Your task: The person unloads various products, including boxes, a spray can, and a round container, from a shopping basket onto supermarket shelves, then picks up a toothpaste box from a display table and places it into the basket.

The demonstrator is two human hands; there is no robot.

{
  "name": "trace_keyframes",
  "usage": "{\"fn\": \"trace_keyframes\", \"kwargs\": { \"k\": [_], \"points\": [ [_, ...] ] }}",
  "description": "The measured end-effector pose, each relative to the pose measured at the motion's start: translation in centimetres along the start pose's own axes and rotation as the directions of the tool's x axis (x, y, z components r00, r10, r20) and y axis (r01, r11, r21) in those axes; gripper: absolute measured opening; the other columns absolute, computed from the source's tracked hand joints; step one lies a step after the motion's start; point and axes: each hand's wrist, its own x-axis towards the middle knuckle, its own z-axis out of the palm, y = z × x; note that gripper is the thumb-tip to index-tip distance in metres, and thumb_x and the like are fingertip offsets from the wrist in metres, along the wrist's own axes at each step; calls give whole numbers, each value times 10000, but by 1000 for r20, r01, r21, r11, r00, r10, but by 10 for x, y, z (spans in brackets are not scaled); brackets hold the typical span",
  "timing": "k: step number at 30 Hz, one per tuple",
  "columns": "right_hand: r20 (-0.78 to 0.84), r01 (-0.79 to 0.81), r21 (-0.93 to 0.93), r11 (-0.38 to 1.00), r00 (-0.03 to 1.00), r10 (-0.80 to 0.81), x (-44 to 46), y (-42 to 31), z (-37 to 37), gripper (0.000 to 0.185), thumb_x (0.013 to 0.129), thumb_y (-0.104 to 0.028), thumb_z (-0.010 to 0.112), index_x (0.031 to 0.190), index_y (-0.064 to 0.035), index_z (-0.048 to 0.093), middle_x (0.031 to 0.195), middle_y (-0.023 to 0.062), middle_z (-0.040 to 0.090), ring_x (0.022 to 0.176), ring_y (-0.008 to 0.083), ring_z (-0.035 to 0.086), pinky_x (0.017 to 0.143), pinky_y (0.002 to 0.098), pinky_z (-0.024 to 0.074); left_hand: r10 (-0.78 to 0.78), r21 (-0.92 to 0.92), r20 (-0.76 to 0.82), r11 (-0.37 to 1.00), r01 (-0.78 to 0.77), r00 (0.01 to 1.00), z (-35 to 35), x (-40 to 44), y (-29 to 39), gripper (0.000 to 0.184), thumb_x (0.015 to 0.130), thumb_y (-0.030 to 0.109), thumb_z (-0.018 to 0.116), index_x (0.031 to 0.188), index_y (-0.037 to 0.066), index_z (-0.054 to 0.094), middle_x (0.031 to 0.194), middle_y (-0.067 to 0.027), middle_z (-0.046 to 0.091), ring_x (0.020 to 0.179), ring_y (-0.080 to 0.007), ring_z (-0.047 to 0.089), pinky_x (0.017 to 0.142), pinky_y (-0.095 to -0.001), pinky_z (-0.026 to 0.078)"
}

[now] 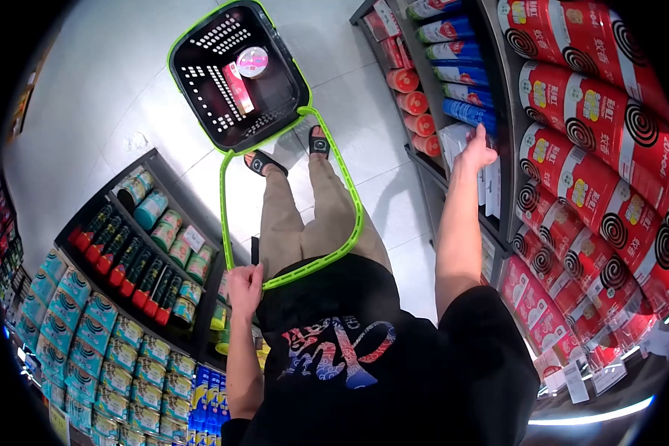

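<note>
My left hand is closed around the bright green handle of a black shopping basket. The basket rests on the floor in front of my feet, its handle swung toward me. Inside lie a round tub with a pink and white lid and a slim red-pink box. On the right, my right hand reaches to the shelf, one digit pointing up at the end of a blue can. White boxes stand just beside and below this hand. Its other fingers are partly hidden, so its grip is unclear.
Red mosquito coil packs fill the rack at right. Red-orange cylinders stand left of the blue cans. At lower left, a shelf holds dark spray cans with red lower parts and stacked teal tins. Pale floor tiles run between the shelves.
</note>
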Motion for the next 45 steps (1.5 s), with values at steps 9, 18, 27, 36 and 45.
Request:
{"fn": "trace_keyframes", "kwargs": {
  "k": [9,18,27,36,45],
  "points": [
    [-134,-227,144,963,960,247,6,-28,24,240,808,-129,793,757,-9,591,638,45,577,513,142,570,401,230,353,72,49,-40,996,-70,997,15,0,-2,322,865,165,666,606,25,536,606,-148,515,645,-352,501,710,-432,408],
    [-20,-244,96,965,969,247,80,12,13,163,797,-114,804,854,-75,657,712,30,618,578,144,575,487,255,441,81,3,-8,997,-81,997,15,-1,-15,311,857,136,666,602,31,522,591,-144,494,645,-360,496,737,-424,418],
    [59,-10,281,960,998,-6,65,4,19,312,857,-147,746,1087,43,653,1099,122,667,900,238,647,835,361,530,88,-4,-17,996,-88,996,9,-1,-28,325,851,126,667,586,30,505,581,-145,477,650,-354,475,687,-435,378],
    [-176,-168,84,982,968,181,56,-7,20,195,857,-120,744,975,17,671,935,82,684,758,187,632,693,311,510,66,-8,29,998,-66,997,6,2,-31,316,847,120,664,588,27,510,582,-145,479,645,-351,468,676,-433,376],
    [-19,-107,86,990,994,109,59,4,8,225,850,-188,768,747,-99,588,625,1,538,423,89,405,382,252,294,47,37,98,998,-51,994,5,1,-33,308,856,136,652,594,23,534,606,-158,525,668,-364,502,721,-430,398]
  ]
}}
